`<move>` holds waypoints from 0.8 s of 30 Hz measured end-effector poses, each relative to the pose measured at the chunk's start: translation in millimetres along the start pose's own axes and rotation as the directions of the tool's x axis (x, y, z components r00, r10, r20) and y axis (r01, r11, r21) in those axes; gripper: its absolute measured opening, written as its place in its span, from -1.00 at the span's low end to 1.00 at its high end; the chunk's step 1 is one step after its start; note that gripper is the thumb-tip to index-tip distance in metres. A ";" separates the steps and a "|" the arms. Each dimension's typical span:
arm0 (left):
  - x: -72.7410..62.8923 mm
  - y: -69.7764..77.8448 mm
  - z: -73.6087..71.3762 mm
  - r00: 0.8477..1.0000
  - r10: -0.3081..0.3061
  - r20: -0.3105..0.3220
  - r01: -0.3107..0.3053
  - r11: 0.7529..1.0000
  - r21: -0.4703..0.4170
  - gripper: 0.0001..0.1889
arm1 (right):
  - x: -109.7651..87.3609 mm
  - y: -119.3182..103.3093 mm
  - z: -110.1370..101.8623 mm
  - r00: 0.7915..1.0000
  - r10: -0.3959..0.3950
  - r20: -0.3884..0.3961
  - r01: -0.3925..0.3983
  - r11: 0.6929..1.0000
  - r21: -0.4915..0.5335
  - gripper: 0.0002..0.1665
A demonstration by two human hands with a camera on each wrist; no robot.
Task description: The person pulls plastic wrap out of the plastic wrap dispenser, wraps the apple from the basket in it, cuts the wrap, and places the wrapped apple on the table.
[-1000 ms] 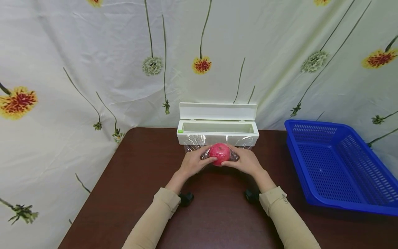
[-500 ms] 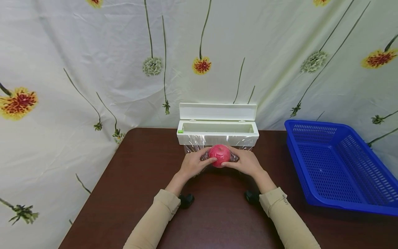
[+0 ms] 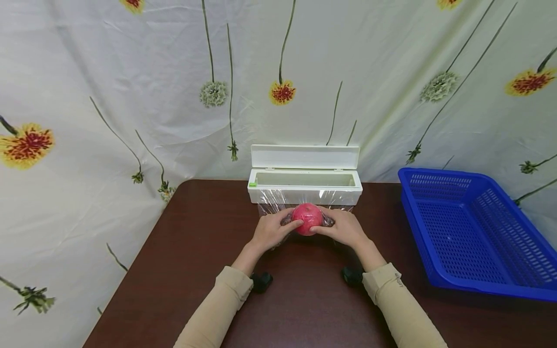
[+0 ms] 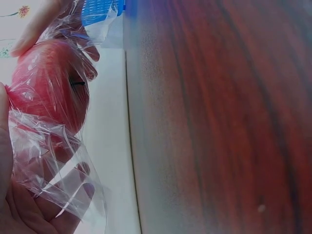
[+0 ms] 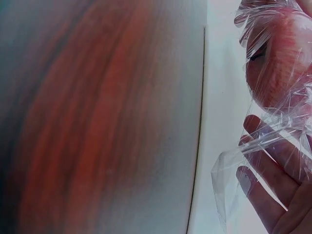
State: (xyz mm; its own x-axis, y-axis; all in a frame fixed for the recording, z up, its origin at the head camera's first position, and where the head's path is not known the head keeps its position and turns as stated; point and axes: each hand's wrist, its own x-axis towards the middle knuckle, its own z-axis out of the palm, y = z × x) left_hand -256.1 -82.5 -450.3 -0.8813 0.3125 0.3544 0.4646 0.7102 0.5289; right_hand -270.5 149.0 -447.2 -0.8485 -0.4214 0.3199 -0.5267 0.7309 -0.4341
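Observation:
A red apple point(image 3: 307, 219) sits between both hands in the head view, wrapped in clear cling film point(image 4: 53, 161). My left hand point(image 3: 271, 229) holds it from the left, thumb on the near face. From the right, my right hand point(image 3: 346, 226) grips it the same way. In the left wrist view the dark stem shows through the film on the underside. Loose film hangs beside the fingers point(image 5: 268, 170) in the right wrist view. Just beyond the hands is a white cling film box point(image 3: 304, 195), lid raised, with film draped down its front.
A blue perforated plastic basket point(image 3: 470, 237) stands on the right of the dark brown wooden table point(image 3: 200, 241). Behind the table hangs a white cloth point(image 3: 174, 63) printed with flowers. Black wrist devices point(image 3: 261, 282) sit under both wrists.
The apple has come very slightly toward me, both hands keeping their hold. The box and basket have stayed in place.

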 end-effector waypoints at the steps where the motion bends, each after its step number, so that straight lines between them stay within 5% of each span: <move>1: 0.0 0.2 0.0 1.000 -0.004 0.000 0.004 1.000 0.002 -0.47 | 0.1 -0.1 0.1 1.000 -0.001 0.001 0.001 1.000 0.000 -0.21; 24: -2.3 3.3 0.7 0.999 -0.041 -0.026 0.041 0.999 -0.019 -0.48 | 0.2 -0.9 1.0 1.000 0.022 -0.002 -0.022 0.999 -0.023 -0.29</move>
State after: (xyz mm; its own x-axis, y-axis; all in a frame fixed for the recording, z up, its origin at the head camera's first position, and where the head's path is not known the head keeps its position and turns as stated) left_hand -252.6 -80.4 -449.9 -0.8972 0.2662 0.3524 0.4297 0.7105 0.5573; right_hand -270.3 147.7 -447.6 -0.8597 -0.4042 0.3124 -0.5068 0.7522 -0.4212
